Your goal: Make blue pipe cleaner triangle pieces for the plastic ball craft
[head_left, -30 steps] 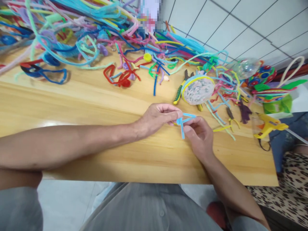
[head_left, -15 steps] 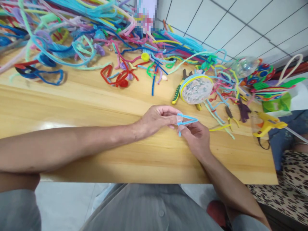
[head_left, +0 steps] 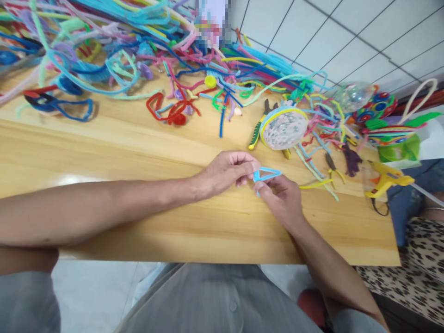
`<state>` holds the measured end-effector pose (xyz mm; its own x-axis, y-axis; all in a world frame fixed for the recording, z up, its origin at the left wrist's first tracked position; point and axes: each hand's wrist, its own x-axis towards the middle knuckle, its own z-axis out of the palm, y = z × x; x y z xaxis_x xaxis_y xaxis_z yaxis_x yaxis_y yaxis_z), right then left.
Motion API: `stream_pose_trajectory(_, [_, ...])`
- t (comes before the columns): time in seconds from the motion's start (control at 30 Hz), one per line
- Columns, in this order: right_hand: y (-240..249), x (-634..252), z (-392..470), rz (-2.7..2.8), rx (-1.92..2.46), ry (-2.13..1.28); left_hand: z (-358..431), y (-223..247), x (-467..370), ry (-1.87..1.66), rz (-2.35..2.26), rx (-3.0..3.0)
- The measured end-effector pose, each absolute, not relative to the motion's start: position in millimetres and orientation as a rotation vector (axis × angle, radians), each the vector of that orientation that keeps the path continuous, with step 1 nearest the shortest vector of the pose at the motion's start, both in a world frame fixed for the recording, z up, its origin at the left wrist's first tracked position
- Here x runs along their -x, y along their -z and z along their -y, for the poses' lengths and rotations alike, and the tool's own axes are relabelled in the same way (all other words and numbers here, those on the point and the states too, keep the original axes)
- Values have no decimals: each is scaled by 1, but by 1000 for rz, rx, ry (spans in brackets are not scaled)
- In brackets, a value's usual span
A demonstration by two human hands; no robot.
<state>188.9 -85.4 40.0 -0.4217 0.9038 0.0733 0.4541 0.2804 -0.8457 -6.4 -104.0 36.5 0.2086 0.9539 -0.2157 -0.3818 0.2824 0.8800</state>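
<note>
A light blue pipe cleaner [head_left: 269, 175], bent into a narrow triangle, is held between my two hands above the near part of the wooden table. My left hand [head_left: 231, 171] pinches its upper left corner between thumb and fingers. From below, my right hand [head_left: 282, 196] grips the lower left corner, its thumb pressed on the bend and its fingers behind the triangle. A short end of the pipe cleaner pokes out below my right thumb. The triangle's tip points right, towards my right fingers.
Heaped pipe cleaners [head_left: 138, 23] of many colours cover the table's back. Beyond my hands lie green-handled pliers [head_left: 255, 132], a clear round piece rimmed in yellow [head_left: 284, 129] and small yellow pliers [head_left: 333, 169]. A yellow glue gun [head_left: 386, 178] rests at the right edge, near a seated person [head_left: 425, 240].
The triangle has shifted slightly left and tilted in my fingers. My left thumb has moved up to its top corner, and my right hand has moved slightly left with it.
</note>
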Motion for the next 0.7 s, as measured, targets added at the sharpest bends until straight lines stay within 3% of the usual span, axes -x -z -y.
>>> stream_pose_trajectory(0.7, [-41,-193,79,1814,1160,-1393,98,-29,8,-1002,-853,-833])
